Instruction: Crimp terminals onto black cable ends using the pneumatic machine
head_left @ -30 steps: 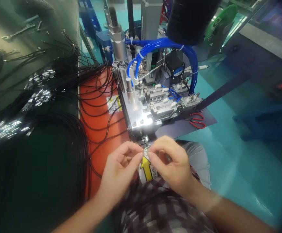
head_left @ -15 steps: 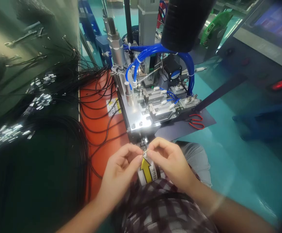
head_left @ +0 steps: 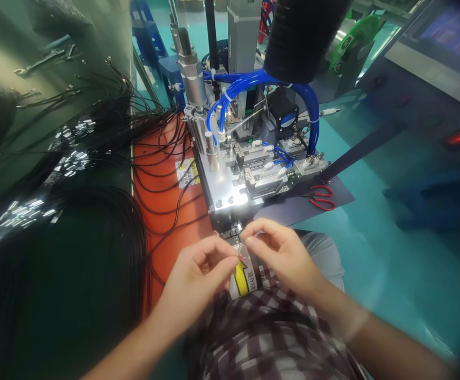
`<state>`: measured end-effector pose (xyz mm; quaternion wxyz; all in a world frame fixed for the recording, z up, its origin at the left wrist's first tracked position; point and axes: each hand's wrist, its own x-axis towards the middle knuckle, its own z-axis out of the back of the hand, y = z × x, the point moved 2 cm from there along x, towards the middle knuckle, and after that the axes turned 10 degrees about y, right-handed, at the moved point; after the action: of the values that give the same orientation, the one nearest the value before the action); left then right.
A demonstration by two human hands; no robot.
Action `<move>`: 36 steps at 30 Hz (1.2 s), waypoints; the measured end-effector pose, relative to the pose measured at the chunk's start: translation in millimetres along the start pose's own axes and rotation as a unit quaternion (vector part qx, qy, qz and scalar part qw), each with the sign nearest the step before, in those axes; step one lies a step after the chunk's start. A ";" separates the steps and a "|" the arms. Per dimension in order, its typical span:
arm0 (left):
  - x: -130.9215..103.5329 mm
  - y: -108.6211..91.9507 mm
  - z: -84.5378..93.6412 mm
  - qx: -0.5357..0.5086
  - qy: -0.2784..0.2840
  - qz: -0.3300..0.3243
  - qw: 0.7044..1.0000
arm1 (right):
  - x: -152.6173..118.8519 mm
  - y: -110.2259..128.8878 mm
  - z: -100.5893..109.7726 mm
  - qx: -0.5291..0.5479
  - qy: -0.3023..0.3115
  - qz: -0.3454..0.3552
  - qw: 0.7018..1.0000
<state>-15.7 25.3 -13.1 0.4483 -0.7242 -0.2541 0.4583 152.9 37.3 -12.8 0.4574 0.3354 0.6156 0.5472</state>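
Glossy teal floor [head_left: 372, 237] all along the right, with an orange-red tabletop [head_left: 166, 206] to the left of a silver metal machine [head_left: 224, 184] looped over with bright blue plastic hoses [head_left: 314, 116]. On the tabletop, slim black cables [head_left: 162, 115] strewn in curves from its left edge towards the machine, and, by its right edge, a white-and-yellow warning sticker [head_left: 187, 173] with Chinese characters too blurred to read. At the machine's near end, a white label [head_left: 242, 279] with a bold yellow arrow pointing away from the plaid shirt [head_left: 269, 338], and beside the arrow black Chinese characters, legible as 运行方. Over this label, a thin pale wire [head_left: 239, 250] with a fleck of red near its lower end, clamped between thumb and forefinger of the bare left hand [head_left: 198, 269]. Just beside the wire's upper end, thumb and forefinger of the bare right hand [head_left: 279, 250], tips close to each other; cannot tell whether clamped on the wire or apart from it. Beyond the right hand, red-handled snips [head_left: 322, 198] lying near the right corner of a flat grey board [head_left: 293, 212]. Behind, a black boxy unit [head_left: 282, 113] with a blue-faced marking, too small to read, and a bright green reel [head_left: 348, 45], its round label likewise unreadable.
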 end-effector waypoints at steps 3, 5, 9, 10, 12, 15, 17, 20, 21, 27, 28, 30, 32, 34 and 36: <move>-2.5 0.2 -1.6 0.069 -0.052 -0.041 0.995 | -6.0 1.7 2.5 -0.032 -0.034 0.000 0.999; -4.3 0.7 -3.5 0.113 -0.078 -0.083 0.987 | -9.4 2.6 -0.7 -0.065 -0.029 0.002 0.997; -6.7 2.7 -7.0 0.172 -0.090 -0.130 0.972 | -11.5 1.0 -9.9 -0.104 -0.016 0.009 0.994; -6.7 2.5 -6.9 0.181 -0.088 -0.128 0.971 | -11.2 0.2 -11.2 -0.098 -0.018 0.011 0.995; -5.6 0.3 -4.9 0.196 -0.066 -0.104 0.973 | -10.4 -0.7 -12.8 -0.076 -0.019 0.012 0.997; -2.6 -5.9 0.7 0.207 0.036 -0.036 0.977 | -9.9 0.7 -13.7 -0.043 -0.012 0.020 0.999; -1.2 -9.4 4.5 0.175 0.130 0.005 0.976 | -10.7 2.6 -14.5 -0.043 -0.001 0.040 0.998; -0.3 -11.2 8.9 0.066 0.183 0.029 0.980 | -13.4 4.5 -14.5 -0.078 -0.020 0.087 0.993; 0.0 -10.6 9.7 0.030 0.173 0.032 0.984 | -14.3 4.6 -14.2 -0.094 -0.035 0.097 0.990; 2.4 -4.3 4.1 -0.090 0.061 0.048 0.993 | -15.6 3.0 -13.4 -0.172 -0.097 0.117 0.973; 2.8 -3.4 2.6 -0.097 0.044 0.048 0.993 | -15.7 3.5 -13.5 -0.183 -0.101 0.120 0.971; 2.5 -1.2 -0.4 -0.087 0.018 0.041 0.995 | -16.6 5.5 -14.1 -0.202 -0.097 0.117 0.968; 0.0 1.5 -2.9 -0.029 -0.015 0.016 0.999 | -18.0 9.0 -15.5 -0.216 -0.086 0.099 0.968; -5.2 2.7 -4.9 0.085 -0.064 -0.052 0.993 | -19.3 13.1 -17.5 -0.213 -0.075 0.068 0.972; -11.6 1.4 -7.6 0.211 -0.110 -0.153 0.959 | -19.0 14.9 -19.4 -0.157 -0.057 0.014 0.986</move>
<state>-14.2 12.4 -8.0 0.6248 -0.5112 -0.3067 0.5042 140.4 15.5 5.2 0.5311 0.2989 0.4898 0.6234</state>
